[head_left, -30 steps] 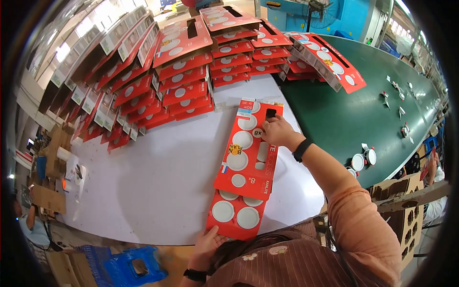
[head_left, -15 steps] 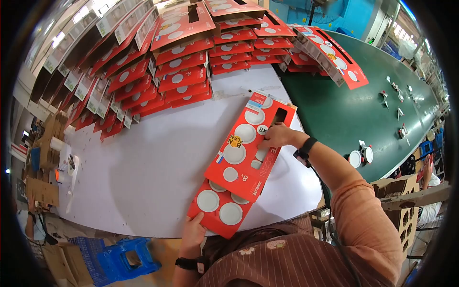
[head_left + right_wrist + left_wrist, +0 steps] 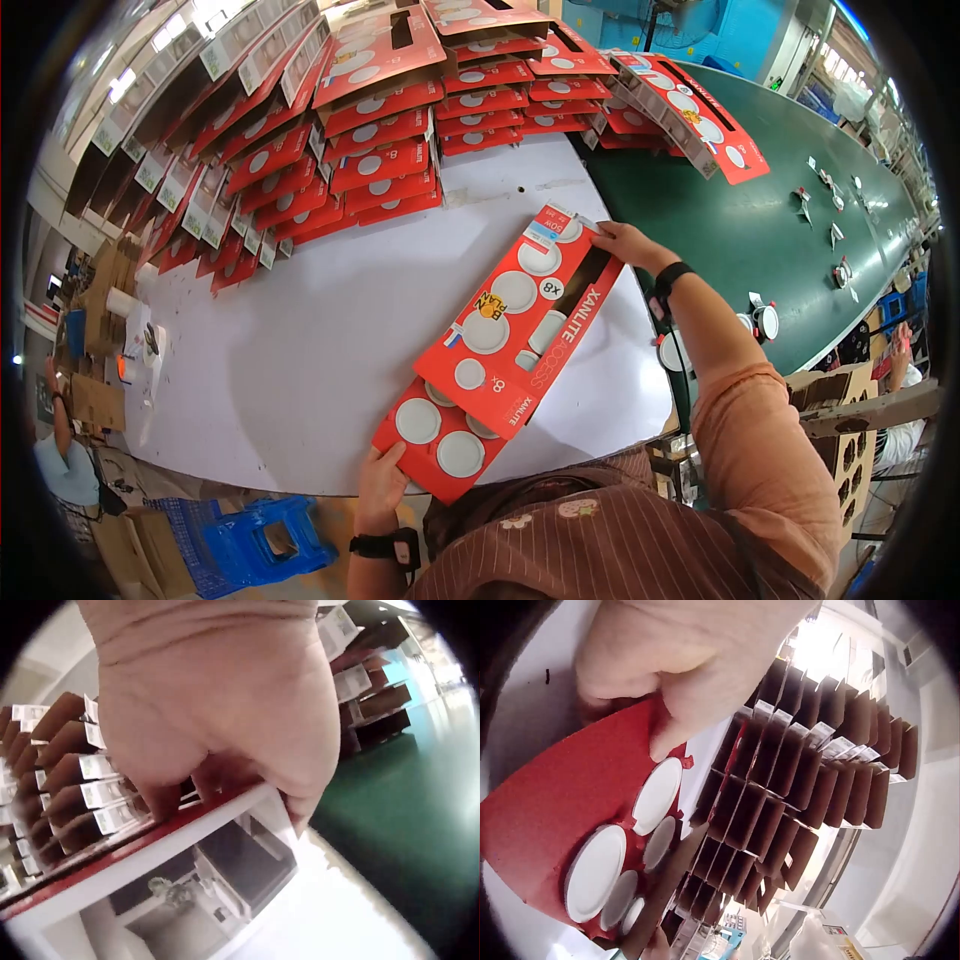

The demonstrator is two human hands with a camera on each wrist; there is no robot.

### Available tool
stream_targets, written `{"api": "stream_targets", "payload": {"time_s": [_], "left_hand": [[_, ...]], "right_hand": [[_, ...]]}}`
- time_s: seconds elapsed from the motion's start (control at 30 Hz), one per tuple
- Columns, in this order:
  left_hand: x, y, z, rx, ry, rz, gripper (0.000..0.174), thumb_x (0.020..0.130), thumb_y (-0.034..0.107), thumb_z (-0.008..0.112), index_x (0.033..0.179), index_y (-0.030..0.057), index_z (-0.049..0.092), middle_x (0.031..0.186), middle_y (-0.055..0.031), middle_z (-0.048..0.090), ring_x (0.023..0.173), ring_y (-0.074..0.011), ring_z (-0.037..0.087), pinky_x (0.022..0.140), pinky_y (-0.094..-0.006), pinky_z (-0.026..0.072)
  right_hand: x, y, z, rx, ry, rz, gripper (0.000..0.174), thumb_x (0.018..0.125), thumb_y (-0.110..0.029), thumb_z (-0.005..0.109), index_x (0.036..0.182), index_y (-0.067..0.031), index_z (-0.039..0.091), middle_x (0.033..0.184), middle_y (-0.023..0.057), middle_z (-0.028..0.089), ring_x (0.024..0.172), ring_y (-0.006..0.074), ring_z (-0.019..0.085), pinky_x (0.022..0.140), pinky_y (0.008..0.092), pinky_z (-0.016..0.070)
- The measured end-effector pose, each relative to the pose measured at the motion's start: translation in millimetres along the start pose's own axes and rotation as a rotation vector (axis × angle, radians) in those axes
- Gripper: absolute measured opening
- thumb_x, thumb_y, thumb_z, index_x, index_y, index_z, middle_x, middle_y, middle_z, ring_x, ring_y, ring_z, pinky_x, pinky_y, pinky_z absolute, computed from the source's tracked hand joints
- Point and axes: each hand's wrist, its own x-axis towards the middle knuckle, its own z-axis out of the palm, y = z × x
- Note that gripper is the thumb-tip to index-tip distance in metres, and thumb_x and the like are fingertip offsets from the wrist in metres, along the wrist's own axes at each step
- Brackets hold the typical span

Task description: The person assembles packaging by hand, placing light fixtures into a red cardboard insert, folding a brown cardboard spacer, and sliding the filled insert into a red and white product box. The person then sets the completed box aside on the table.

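A red cardboard box [image 3: 505,372] printed with white discs lies slanted over the white table in the head view. From its near end sticks a red card insert [image 3: 420,464] carrying round white lights [image 3: 460,455]. My left hand [image 3: 383,482] pinches the insert's near left corner, thumb on top. In the left wrist view the thumb presses beside one white light [image 3: 658,793]. At the box's far end, my right hand [image 3: 632,246] grips the corner next to the dark window slot. The right wrist view has its fingers hooked over the box's edge, above a printed side panel [image 3: 225,892].
Stacked red boxes [image 3: 385,165] stand along the back and left of the white table [image 3: 300,370]. More boxes [image 3: 700,120] rest on the green table [image 3: 690,235] at right, with several loose round lights [image 3: 767,322]. A blue plastic stool [image 3: 268,540] is below left.
The box and insert have swung to a steeper slant, near end leftward. My right hand has shifted from the window slot to the far corner. My left hand has moved left with the insert.
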Motion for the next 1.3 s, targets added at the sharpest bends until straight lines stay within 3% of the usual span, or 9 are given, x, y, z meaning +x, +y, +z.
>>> {"api": "stream_targets", "payload": {"time_s": [0.03, 0.27, 0.33, 0.5, 0.83, 0.87, 0.93, 1.0, 1.3], "left_hand": [[1.5, 0.9, 0.5, 0.013, 0.016, -0.011, 0.04, 0.091, 0.002, 0.05, 0.13, 0.0013, 0.042, 0.127, -0.0111, 0.052, 0.116, -0.0251, 0.053, 0.096, -0.041, 0.0461], [20.0, -5.9, 13.8, -0.018, -0.01, -0.067, 0.033, 0.091, 0.005, 0.052, 0.124, 0.0025, 0.048, 0.12, -0.0097, 0.057, 0.11, -0.0231, 0.056, 0.091, -0.0391, 0.0485], [35.3, -22.7, 9.2, 0.027, -0.028, 0.029, 0.032, 0.091, 0.011, 0.057, 0.121, 0.004, 0.051, 0.118, -0.0078, 0.058, 0.107, -0.0204, 0.057, 0.086, -0.0371, 0.0507], [19.8, -10.4, 36.0, 0.07, 0.022, -0.042, 0.037, 0.09, 0.018, 0.058, 0.123, 0.0041, 0.048, 0.115, -0.0057, 0.058, 0.099, -0.018, 0.06, 0.077, -0.0327, 0.0519], [-28.3, -7.9, 54.6, 0.49, 0.033, 0.111, 0.036, 0.09, 0.017, 0.055, 0.123, 0.0063, 0.048, 0.106, -0.0043, 0.059, 0.087, -0.016, 0.06, 0.068, -0.0294, 0.051], [-30.0, -10.5, 56.1, 0.542, -0.032, 0.125, 0.036, 0.09, 0.017, 0.055, 0.123, 0.0065, 0.048, 0.105, -0.0042, 0.059, 0.086, -0.0158, 0.06, 0.067, -0.0291, 0.0509], [-29.8, -24.5, 41.2, 0.381, 0.162, 0.122, 0.04, 0.089, 0.015, 0.054, 0.127, 0.0047, 0.044, 0.105, -0.0043, 0.055, 0.079, -0.0146, 0.057, 0.064, -0.0268, 0.0481], [-8.4, -30.7, 49.1, 0.41, 0.039, 0.106, 0.04, 0.089, 0.015, 0.054, 0.126, 0.0047, 0.045, 0.105, -0.0045, 0.055, 0.08, -0.0149, 0.057, 0.065, -0.0271, 0.0482], [18.1, -32.2, 32.8, 0.443, -0.133, 0.129, 0.038, 0.088, 0.015, 0.054, 0.124, 0.0047, 0.047, 0.106, -0.0061, 0.056, 0.083, -0.0172, 0.057, 0.067, -0.0299, 0.0486]], "right_hand": [[-0.6, 0.7, 3.1, 0.165, -0.188, 0.074, 0.053, 0.087, -0.04, 0.058, 0.124, -0.0021, 0.053, 0.114, 0.0178, 0.061, 0.105, 0.0294, 0.058, 0.091, 0.0354, 0.0442], [-21.3, -7.5, 33.4, 0.177, -0.242, -0.061, 0.056, 0.088, -0.04, 0.056, 0.128, -0.0011, 0.049, 0.117, 0.0203, 0.059, 0.107, 0.0291, 0.058, 0.092, 0.0337, 0.0438], [-36.2, -23.9, 35.0, 0.205, -0.251, -0.024, 0.058, 0.089, -0.039, 0.055, 0.131, -0.0007, 0.047, 0.118, 0.0219, 0.059, 0.108, 0.0298, 0.057, 0.094, 0.0327, 0.0429], [-67.5, -34.9, 52.5, 0.516, -0.278, -0.006, 0.055, 0.092, -0.031, 0.057, 0.135, -0.0003, 0.041, 0.122, 0.0181, 0.056, 0.112, 0.0248, 0.053, 0.097, 0.034, 0.0406], [-72.3, -28.8, 68.1, 0.443, -0.123, -0.07, 0.057, 0.088, -0.035, 0.058, 0.133, -0.0016, 0.045, 0.121, 0.0222, 0.055, 0.113, 0.03, 0.053, 0.095, 0.0364, 0.0426], [-83.4, -37.3, 64.1, 0.369, -0.058, -0.056, 0.057, 0.087, -0.035, 0.059, 0.132, -0.0018, 0.046, 0.118, 0.0226, 0.056, 0.112, 0.0313, 0.054, 0.095, 0.0371, 0.0431], [-106.0, -32.2, 68.0, 0.329, 0.178, -0.204, 0.052, 0.085, -0.033, 0.061, 0.126, -0.0021, 0.051, 0.113, 0.0218, 0.057, 0.107, 0.0341, 0.055, 0.093, 0.0386, 0.0442], [-141.2, -38.8, 54.5, 0.25, 0.24, -0.254, 0.043, 0.086, -0.03, 0.06, 0.118, -0.0023, 0.057, 0.112, 0.0193, 0.058, 0.104, 0.0341, 0.055, 0.092, 0.0386, 0.0446], [-358.8, -69.5, -81.8, 0.242, 0.223, -0.14, 0.027, 0.084, -0.017, 0.062, 0.108, -0.0027, 0.061, 0.105, 0.013, 0.061, 0.099, 0.0283, 0.058, 0.088, 0.0366, 0.0455]]}}
